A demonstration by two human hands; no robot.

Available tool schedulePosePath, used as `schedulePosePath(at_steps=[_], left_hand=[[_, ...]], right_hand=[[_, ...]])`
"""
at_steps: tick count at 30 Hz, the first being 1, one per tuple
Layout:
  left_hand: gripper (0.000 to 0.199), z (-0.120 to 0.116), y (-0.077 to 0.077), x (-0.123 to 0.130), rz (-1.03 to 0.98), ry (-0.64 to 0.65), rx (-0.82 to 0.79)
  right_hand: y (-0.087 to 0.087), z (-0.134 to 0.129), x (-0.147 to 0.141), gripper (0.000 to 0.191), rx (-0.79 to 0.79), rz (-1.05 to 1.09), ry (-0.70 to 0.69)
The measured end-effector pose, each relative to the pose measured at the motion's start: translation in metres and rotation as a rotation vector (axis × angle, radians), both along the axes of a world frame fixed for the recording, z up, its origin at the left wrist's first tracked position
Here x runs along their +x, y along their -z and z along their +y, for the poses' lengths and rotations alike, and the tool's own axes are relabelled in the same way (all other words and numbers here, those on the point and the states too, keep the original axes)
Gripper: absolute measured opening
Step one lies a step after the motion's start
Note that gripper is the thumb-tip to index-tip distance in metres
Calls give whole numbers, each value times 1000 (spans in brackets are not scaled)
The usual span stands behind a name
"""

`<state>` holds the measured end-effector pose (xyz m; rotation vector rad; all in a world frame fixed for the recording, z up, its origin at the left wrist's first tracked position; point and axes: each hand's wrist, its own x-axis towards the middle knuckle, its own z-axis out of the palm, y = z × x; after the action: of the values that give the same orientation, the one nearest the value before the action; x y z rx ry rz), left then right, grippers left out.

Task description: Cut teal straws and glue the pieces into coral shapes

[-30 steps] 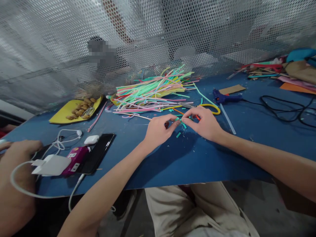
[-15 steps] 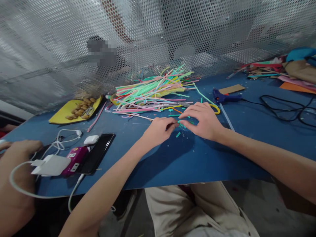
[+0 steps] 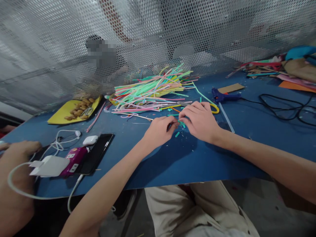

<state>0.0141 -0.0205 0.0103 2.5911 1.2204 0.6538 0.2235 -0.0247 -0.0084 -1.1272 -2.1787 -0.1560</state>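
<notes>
My left hand [image 3: 160, 131] is over the blue table, its thumb and fingers pinched on a small green piece [image 3: 179, 122]. My right hand [image 3: 200, 121] meets it from the right, thumb and fingertips pressed together at the same green piece; what sits between them is mostly hidden. Under and around the fingertips lie small green cuttings [image 3: 177, 134]. Just beyond my hands is a heaped bundle of pastel straws or pipe cleaners [image 3: 153, 90]. Scissors with a yellow handle [image 3: 215, 108] lie partly behind my right hand.
A blue glue gun [image 3: 225, 96] with a black cable lies right. At left are a yellow tray [image 3: 59, 113], a black phone [image 3: 98, 154], a purple power block [image 3: 75, 159] with white chargers, and another person's arm [image 3: 18, 164]. Mesh [image 3: 148, 33] stands behind.
My right hand's thumb and fingers have closed in toward the green piece, and its fingers are more curled. My left hand holds nearly the same pinch.
</notes>
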Motion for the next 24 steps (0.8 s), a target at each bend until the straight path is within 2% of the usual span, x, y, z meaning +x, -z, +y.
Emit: schedulePosePath(at_steps=[6, 11, 14, 16, 20, 24], left_hand=[[18, -1, 4, 3, -48, -11, -34], [21, 2, 5, 4, -131, -20, -96], [27, 3, 2, 2, -170, -57, -94], [31, 3, -1, 1, -222, -106, -90], [35, -1, -5, 1, -425, -174, -148], [35, -6, -4, 5, -557, -136, -231]], right_hand=[[9, 5, -3, 14, -262, 287, -34], [8, 8, -1, 15, -288, 382, -44], [5, 8, 1, 38, -292, 536, -89], [5, 9, 1, 48, -351, 642, -144], [5, 9, -2, 38, -479, 750, -205], [6, 7, -7, 27, -497, 825, -232]])
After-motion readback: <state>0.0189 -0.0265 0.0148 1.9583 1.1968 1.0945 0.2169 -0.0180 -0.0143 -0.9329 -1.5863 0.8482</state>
